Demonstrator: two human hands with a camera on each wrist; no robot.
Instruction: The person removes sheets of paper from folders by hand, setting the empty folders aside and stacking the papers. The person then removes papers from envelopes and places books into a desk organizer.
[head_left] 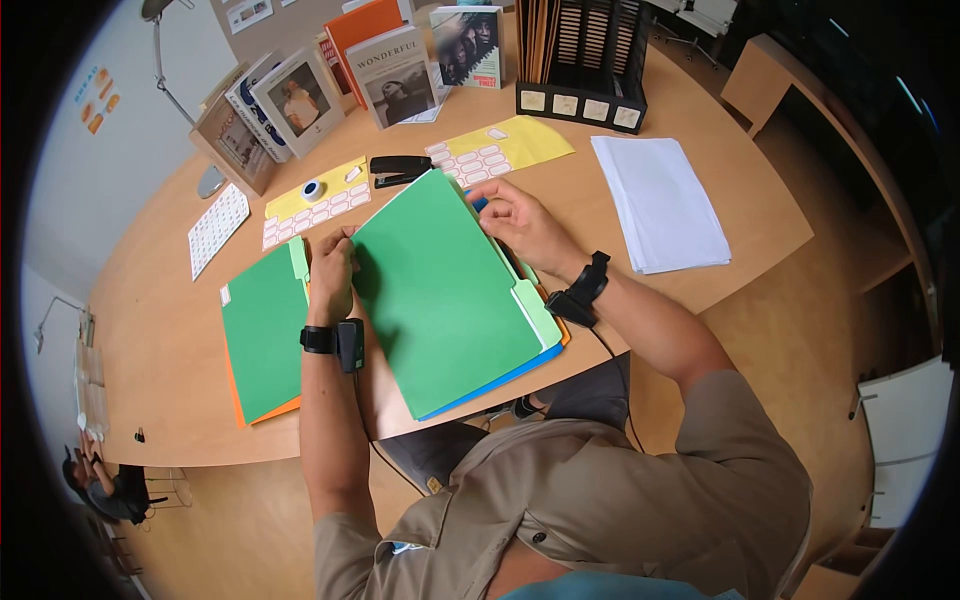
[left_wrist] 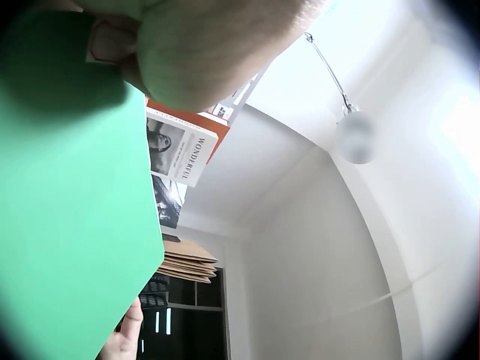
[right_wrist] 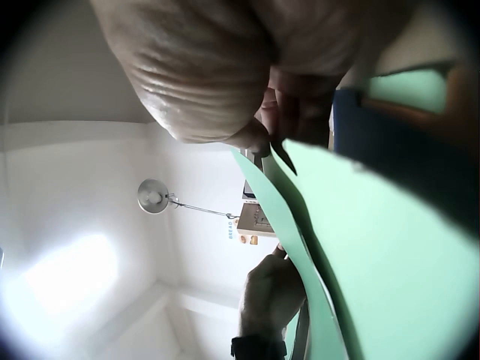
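In the head view a green file folder is held tilted over the table edge, a blue folder showing beneath it. My left hand grips its left corner. The left wrist view shows that thumb over a small red-bordered label on the green surface. At the folder's upper right edge, my right hand pinches with curled fingers. From the right wrist, the folder's two green leaves stand slightly apart beneath the fingers. Another green folder lies left, over an orange one.
Yellow label sheets, a roll of tape and a black stapler lie beyond the folders. White paper is stacked at right. Books and a black file organizer stand at the back.
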